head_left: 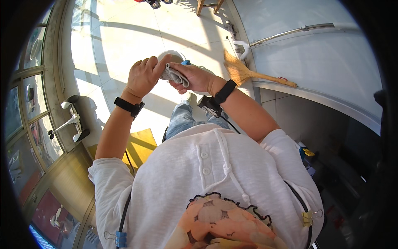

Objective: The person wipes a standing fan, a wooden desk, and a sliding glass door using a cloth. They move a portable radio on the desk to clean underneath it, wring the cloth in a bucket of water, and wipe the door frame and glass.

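A folded grey cloth (175, 76) is held in front of me between both hands. My right hand (197, 77) pinches its folded end, with the thumb on top and fingers beneath. Curled at the cloth's other side is my left hand (142, 76), which hides part of it. Under the hands stands a white bucket (169, 52), mostly covered by them; its contents cannot be made out clearly. A small blue item (186, 62) shows at the bucket's rim, next to my right hand.
A straw broom (248, 71) leans by a glass door with a metal handle (292, 33) on the right. A self-balancing scooter (74, 119) stands at left beside a framed glass door (37, 102). A yellow board (141, 146) lies near my legs; a wooden stool (209, 6) is ahead.
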Available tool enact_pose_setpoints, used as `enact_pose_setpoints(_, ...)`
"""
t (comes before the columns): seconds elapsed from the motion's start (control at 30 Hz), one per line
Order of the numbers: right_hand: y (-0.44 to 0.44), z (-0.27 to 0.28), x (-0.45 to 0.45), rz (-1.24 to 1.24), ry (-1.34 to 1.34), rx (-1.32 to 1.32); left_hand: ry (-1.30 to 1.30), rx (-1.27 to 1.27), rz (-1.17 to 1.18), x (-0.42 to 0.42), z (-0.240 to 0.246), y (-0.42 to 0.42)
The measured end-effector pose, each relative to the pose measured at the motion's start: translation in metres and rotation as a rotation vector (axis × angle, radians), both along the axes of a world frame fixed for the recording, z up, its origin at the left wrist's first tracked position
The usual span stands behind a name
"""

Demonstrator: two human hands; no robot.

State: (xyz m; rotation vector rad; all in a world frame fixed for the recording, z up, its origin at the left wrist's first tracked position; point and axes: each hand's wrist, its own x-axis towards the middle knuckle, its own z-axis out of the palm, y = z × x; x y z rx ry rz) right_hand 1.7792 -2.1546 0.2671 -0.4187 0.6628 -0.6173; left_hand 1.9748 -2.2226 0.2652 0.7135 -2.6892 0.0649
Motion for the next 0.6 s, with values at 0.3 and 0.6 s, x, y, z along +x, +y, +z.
enact_pose_setpoints(0.3,-0.050,-0.018,0.014,0.188,0.828,-0.772,-0.252,0.191,0.039,0.007,0.001,-0.038)
enact_pose_setpoints(0.6,-0.084,-0.042,0.036,0.412,1.621,-1.245,-0.354,0.629,0.285,0.002,-0.029,-0.067)
